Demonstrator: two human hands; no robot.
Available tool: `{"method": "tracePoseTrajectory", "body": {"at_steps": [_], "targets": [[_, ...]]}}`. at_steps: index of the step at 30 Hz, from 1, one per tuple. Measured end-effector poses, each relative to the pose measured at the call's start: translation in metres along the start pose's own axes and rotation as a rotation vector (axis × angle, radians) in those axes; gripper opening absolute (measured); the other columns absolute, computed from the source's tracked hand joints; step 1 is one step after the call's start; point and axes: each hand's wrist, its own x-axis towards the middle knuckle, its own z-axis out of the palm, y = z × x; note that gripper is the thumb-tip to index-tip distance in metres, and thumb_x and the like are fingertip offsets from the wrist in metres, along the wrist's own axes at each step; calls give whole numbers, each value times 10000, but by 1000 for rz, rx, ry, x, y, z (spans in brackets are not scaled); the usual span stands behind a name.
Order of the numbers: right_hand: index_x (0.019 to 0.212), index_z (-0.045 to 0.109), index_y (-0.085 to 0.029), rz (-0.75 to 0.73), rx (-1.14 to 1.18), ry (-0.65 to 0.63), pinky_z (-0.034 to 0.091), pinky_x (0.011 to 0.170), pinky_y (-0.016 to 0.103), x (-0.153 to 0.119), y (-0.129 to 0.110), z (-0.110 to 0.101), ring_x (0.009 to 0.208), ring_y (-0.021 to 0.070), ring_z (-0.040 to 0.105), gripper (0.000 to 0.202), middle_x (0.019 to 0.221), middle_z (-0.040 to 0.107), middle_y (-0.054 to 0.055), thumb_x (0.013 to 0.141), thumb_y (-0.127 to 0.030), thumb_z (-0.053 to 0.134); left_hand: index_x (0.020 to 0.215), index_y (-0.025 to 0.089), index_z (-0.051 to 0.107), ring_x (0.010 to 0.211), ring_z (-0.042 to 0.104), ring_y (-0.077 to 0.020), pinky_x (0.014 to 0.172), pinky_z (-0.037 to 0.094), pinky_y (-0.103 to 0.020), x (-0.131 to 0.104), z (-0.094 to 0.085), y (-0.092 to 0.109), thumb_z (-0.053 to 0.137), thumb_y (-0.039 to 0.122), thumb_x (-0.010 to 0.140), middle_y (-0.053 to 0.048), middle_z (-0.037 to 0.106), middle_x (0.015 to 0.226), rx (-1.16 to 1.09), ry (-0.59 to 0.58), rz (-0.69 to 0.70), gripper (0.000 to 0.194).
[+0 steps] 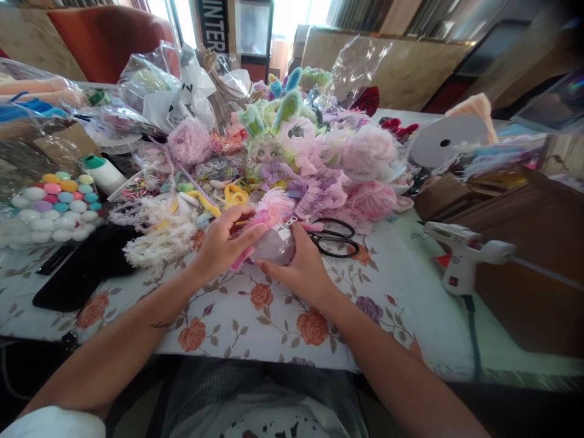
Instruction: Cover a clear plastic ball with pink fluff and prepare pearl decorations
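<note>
Between my two hands is a pale, shiny, rounded piece (274, 245) with pink fluff (274, 208) at its top; its exact kind is unclear. My left hand (227, 238) grips it from the left, thumb across the fluff. From the right my right hand (303, 264) holds it, fingers behind and thumb at the lower edge. A small metal clasp-like bit (292, 220) shows near my right fingertips. Black-handled scissors (340, 237) lie just right of my right hand, their blades partly hidden. Cream fluffy yarn (159, 240) lies left of my left hand.
A heap of pink and lilac yarn and ruffles (319, 176) with a green-eared doll (267, 149) stands behind. Bagged pompoms (59, 210), a thread cone (104, 173) and a black phone (68, 283) lie left. A glue gun (460, 255) and cardboard box (533, 267) stand right.
</note>
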Motion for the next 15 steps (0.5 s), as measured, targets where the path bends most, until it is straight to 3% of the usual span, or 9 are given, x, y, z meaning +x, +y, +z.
{"method": "tracePoseTrajectory", "body": {"at_steps": [9, 12, 15], "targets": [[861, 408, -222, 11, 57, -14, 387, 620, 287, -1, -1, -2, 724, 167, 465, 530, 795, 497, -19, 622, -529, 769, 1004, 185, 641, 1020, 618, -200, 871, 523, -302, 2, 0, 3, 646, 463, 847, -71, 633, 1090, -31, -1, 45, 320], [877, 424, -224, 37, 104, -38, 406, 607, 292, -1, 0, -1, 721, 173, 484, 527, 789, 511, -17, 623, -526, 773, 1077, 188, 618, 1042, 614, -210, 857, 527, -306, 5, -2, 0, 678, 478, 815, -88, 617, 1147, -55, 2, -11, 395], [1010, 455, -229, 42, 254, -66, 488, 701, 334, 0, 5, 2, 837, 209, 555, 571, 917, 561, 21, 631, -500, 785, 1200, 192, 563, 1016, 632, -214, 789, 546, -297, 8, -6, -4, 712, 494, 776, -110, 616, 1162, -64, 3, -82, 542]]}}
